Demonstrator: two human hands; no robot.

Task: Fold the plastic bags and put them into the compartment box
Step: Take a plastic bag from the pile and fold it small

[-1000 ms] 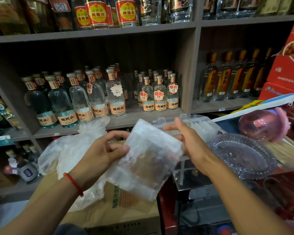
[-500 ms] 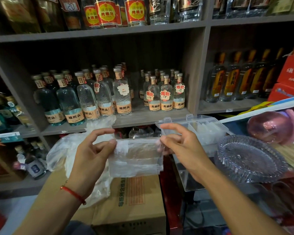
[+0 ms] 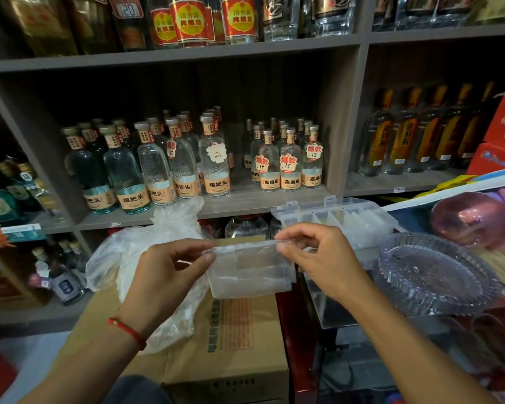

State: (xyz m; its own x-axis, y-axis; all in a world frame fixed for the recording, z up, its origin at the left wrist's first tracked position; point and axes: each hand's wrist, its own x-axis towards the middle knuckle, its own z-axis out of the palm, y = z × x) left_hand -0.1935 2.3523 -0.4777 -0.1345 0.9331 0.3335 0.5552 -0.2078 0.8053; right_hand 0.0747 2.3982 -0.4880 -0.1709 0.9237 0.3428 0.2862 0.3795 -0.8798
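liquor shelves behind; a half-folded plastic bag (image 3: 250, 271) is pinched at its top corners by left hand (image 3: 169, 275) and right hand (image 3: 318, 258) fingers. some folded bags are already seen in the compartment box (image 3: 336, 220), a loose pile (image 3: 146, 258) is left.

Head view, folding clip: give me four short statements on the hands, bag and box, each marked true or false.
1. Both hands pinch the folded plastic bag by its top corners. True.
2. The compartment box has its lid shut. False: it stands open, folded bags inside.
3. The left hand wears a red string at the wrist. True.
4. The right hand rests on the glass ashtray. False: it holds the bag, apart from the ashtray.
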